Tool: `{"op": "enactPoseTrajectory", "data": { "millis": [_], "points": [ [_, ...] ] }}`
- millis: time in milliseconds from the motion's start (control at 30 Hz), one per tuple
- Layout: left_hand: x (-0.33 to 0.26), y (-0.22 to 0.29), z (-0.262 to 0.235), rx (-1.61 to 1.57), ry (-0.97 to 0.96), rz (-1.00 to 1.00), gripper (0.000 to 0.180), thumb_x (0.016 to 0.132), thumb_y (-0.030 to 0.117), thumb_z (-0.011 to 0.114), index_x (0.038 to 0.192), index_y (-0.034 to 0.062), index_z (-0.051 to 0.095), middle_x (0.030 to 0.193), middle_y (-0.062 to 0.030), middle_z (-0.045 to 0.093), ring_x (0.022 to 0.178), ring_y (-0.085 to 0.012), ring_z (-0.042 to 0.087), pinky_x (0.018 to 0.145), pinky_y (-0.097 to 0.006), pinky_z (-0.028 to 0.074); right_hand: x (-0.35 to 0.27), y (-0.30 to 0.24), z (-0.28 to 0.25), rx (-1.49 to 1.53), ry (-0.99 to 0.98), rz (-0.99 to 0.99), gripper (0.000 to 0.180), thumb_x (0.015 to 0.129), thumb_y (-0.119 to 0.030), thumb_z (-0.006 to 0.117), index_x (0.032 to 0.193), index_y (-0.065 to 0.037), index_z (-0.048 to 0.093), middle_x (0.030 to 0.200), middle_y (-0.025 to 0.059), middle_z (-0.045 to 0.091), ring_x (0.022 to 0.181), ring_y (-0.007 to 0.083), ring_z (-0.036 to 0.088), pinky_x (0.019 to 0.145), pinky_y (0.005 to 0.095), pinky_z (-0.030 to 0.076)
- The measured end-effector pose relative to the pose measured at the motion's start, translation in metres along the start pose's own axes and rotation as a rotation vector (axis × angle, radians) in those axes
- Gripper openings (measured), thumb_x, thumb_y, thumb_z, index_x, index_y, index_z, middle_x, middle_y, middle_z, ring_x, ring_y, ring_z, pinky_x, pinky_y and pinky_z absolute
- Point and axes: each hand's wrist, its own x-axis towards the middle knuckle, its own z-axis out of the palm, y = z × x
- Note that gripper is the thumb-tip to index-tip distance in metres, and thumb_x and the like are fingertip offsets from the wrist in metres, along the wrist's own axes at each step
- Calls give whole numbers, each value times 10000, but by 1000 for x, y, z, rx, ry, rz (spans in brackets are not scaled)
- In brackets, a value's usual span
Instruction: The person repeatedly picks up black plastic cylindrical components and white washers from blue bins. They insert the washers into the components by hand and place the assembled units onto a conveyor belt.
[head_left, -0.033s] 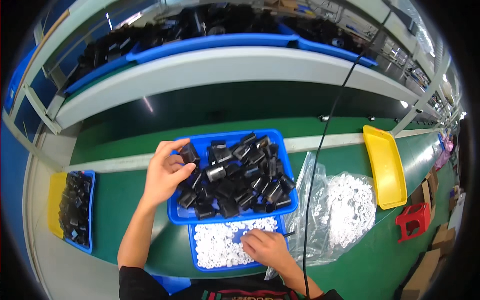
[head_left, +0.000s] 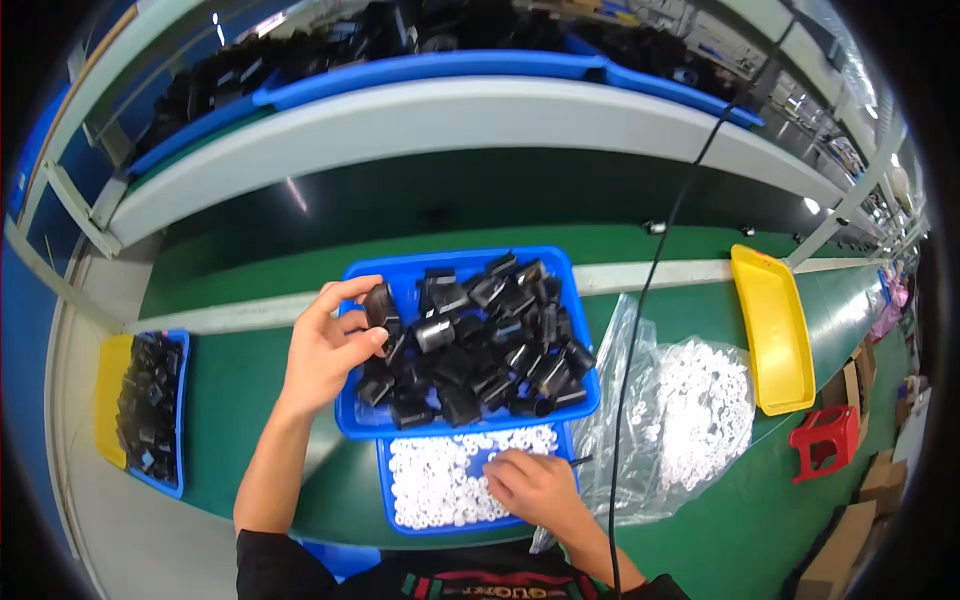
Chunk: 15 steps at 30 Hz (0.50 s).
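My left hand pinches a black plastic housing between thumb and fingers, above the left rim of a blue tray. That tray holds a heap of black plastic housings, some of them shiny. Just in front of it lies a second blue tray with many small white rings. Over the right part of these rings my right hand is closed, fingertips down; what they grip is hidden. A thin dark rod end sticks out beside this hand; whether the hand holds it I cannot tell.
A clear plastic bag of white rings lies right of the trays, near a yellow tray. A black cable hangs across the view. Far left stands another blue tray of black housings. A red stool is at right.
The housing in my left hand has turned and now looks narrower. The view has shifted slightly. My right hand stays over the white rings.
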Motion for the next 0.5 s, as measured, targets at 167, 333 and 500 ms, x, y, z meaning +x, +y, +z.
{"op": "enactPoseTrajectory", "data": {
  "millis": [167,333,500],
  "points": [
    [-67,0,19,-587,-126,-154,639,806,55,730,1377,-1,449,1277,-153,516,1022,-279,636,837,-377,544,6,-7,-2,-8,13,-4,207,694,-42,770,864,-91,662,831,33,640,640,195,658,535,308,524],
    [-106,-23,37,-863,-220,-177,582,825,12,720,1360,-3,491,1293,-217,548,1062,-292,630,931,-427,516,23,-11,-11,61,29,-8,233,692,-5,785,887,-54,667,859,51,668,685,214,672,561,310,527],
    [-95,-35,46,413,-42,455,531,676,-56,795,1184,-30,643,1117,-152,681,981,-277,639,873,-374,498,48,-17,-29,143,158,90,278,713,47,759,976,-14,693,875,102,663,679,233,662,564,315,531]
  ]
}}
